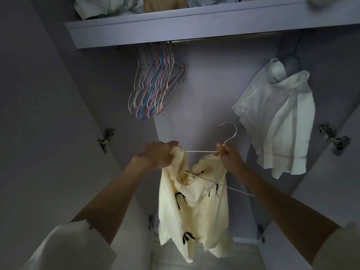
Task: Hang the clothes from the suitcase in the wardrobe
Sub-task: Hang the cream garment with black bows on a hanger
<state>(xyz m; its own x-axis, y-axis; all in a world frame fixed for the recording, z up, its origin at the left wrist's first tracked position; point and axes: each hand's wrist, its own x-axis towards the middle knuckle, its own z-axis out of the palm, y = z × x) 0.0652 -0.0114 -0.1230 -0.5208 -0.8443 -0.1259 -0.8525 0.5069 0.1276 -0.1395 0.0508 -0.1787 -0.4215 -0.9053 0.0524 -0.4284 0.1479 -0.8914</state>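
At frame centre the left hand bunches the soft, light cream blouse while the right hand pinches the thin white hanger at its neck, likely the steadiest hold.

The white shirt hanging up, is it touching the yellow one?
Apart. The head view shows bare wardrobe wall between the white shirt and the yellow garment.

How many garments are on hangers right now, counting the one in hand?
2. A white shirt hangs at the rail's right end. A cream top with black bows is half on the white hanger, held by left hand and right hand. None seem hidden.
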